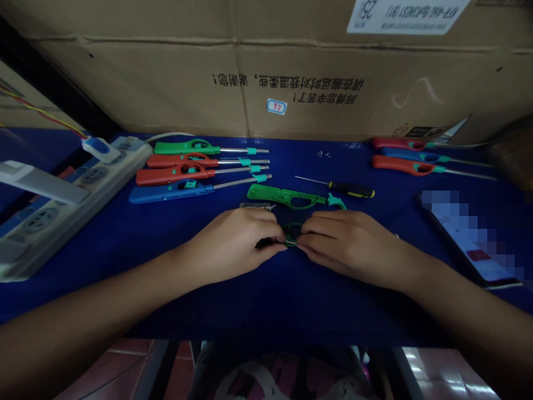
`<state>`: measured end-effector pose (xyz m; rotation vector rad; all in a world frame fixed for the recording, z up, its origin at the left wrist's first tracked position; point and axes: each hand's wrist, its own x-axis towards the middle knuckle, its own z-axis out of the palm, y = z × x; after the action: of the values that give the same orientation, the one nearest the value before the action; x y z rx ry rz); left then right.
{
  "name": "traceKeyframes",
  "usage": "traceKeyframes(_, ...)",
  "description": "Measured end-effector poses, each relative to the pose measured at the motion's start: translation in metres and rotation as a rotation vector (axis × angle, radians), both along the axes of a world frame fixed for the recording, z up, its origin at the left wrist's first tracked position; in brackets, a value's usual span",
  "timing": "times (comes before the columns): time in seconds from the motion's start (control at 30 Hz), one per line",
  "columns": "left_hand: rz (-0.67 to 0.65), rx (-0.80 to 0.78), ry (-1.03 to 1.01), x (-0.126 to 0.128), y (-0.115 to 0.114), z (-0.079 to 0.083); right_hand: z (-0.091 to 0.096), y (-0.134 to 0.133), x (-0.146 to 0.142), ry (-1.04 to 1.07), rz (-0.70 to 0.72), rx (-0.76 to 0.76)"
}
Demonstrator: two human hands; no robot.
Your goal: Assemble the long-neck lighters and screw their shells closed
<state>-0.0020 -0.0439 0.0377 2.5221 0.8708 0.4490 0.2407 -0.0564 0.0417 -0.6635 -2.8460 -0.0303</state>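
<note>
My left hand [245, 241] and my right hand [352, 244] meet at the middle of the table. Pinched between their fingertips is a green lighter casing half [293, 226], mostly covered by the fingers. A thin pale piece seems to lie along it, too small to name. Just beyond the hands rests another green casing half [270, 193], its inner side up, with a teal plastic part [336, 201] at its right end. A metallic part [255, 206] shows behind my left hand. Farther right lies a black-and-yellow screwdriver [353, 190], and small screws [323, 154] are behind it.
Several long-necked lighters [175, 175] lie in a row at left, beside a white power strip [108, 172]. More lighters [400, 161] are at back right. A phone [470, 239] lies right of my right hand. A cardboard box [166, 83] walls off the back.
</note>
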Motion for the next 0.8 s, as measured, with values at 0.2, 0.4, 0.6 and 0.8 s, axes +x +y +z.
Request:
traceKeyframes(0.2,0.008,-0.022,0.023,0.0008,-0.0015,0.0029,0.0008,-0.0012,0.0003,0.028,-0.021,-0.060)
traceKeyframes(0.4,0.008,0.006,0.044,-0.0001,-0.0042,0.0036,-0.0024,0.0052,0.0010,0.320,-0.245,-0.582)
traceKeyframes(0.6,-0.055,0.082,0.070,-0.0020,-0.0046,0.0022,-0.0003,0.0067,0.0013,0.341,-0.213,-0.669)
traceKeyframes(0.8,-0.147,0.188,0.060,-0.0031,-0.0023,0.0016,0.0040,0.0061,0.0069,0.314,-0.192,-0.689)
